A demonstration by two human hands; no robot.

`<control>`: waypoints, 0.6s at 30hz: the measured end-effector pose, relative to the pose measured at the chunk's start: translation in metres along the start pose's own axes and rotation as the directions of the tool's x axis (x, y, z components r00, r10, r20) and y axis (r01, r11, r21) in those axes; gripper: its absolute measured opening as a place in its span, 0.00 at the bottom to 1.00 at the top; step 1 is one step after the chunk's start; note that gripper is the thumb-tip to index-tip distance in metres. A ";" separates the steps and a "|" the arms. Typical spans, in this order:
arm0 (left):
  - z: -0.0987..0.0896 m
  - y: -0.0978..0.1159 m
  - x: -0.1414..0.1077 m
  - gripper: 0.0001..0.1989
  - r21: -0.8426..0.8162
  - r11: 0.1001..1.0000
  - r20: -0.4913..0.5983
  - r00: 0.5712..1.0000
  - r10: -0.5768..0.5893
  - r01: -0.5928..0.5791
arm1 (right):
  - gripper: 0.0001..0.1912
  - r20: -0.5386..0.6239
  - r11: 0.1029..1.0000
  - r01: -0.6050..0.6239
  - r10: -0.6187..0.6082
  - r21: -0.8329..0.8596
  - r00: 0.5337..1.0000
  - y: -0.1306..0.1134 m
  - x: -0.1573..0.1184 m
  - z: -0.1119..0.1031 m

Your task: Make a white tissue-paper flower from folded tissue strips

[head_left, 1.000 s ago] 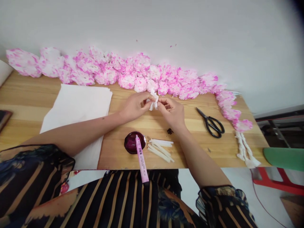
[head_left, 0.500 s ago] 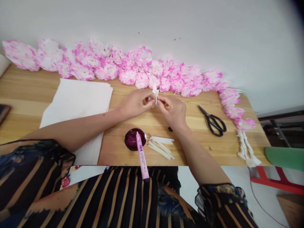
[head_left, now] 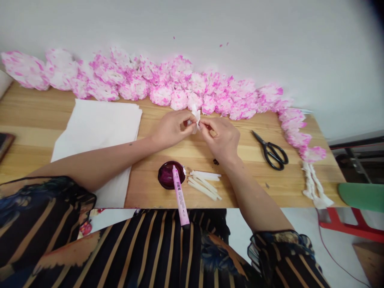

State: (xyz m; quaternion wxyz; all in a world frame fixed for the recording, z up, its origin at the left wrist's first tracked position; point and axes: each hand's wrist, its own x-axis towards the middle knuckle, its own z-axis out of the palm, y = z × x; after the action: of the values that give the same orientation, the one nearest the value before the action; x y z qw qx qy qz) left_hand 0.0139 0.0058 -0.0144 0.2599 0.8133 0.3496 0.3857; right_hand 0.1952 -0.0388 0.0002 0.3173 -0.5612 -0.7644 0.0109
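Note:
Between my two hands is a small piece of white paper [head_left: 196, 113], gathered at its middle and standing up above the fingertips. My left hand [head_left: 175, 129] pinches it from the left. From the right, my right hand [head_left: 221, 137] pinches at the same spot, the fingertips nearly touching. Just behind it runs a long row of pink and white paper flowers [head_left: 162, 95]. Nearer me, a pink marker [head_left: 180, 200] leans on a dark dish [head_left: 165, 176] of purple colour, beside several cream sticks [head_left: 204, 187].
A stack of white paper sheets [head_left: 99, 128] lies left, partly under my left forearm. Black scissors [head_left: 271, 154] rest at the right. Twisted white strips [head_left: 313, 184] lie at the right table edge, near a green object [head_left: 361, 196]. A dark object [head_left: 5, 144] is far left.
My right hand has shifted slightly right and up, its fingertips a little farther from the left ones. The view has moved slightly.

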 end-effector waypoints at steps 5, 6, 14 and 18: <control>-0.001 0.001 0.000 0.07 0.005 1.000 -0.005 1.000 -0.023 0.023 | 0.12 0.010 0.999 -0.018 0.017 0.032 1.000 -0.002 0.000 -0.001; -0.001 0.001 0.000 0.07 0.005 1.000 0.002 1.000 -0.030 0.030 | 0.12 0.020 0.999 -0.016 0.016 0.032 1.000 -0.002 0.000 -0.001; -0.001 0.002 0.001 0.06 0.023 0.999 0.015 0.999 -0.028 0.028 | 0.11 0.014 0.999 -0.003 0.004 -0.038 1.000 -0.004 -0.001 0.000; -0.001 0.001 0.001 0.06 0.046 0.999 0.008 1.000 -0.021 0.021 | 0.10 0.001 0.999 0.000 0.000 -0.045 1.000 -0.004 -0.001 0.000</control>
State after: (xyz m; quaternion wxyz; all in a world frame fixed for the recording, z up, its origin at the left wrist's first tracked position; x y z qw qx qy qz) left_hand 0.0140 0.0058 -0.0133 0.2467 0.8169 0.3657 0.3716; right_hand 0.1917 -0.0409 0.0018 0.3044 -0.5682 -0.7645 -0.0058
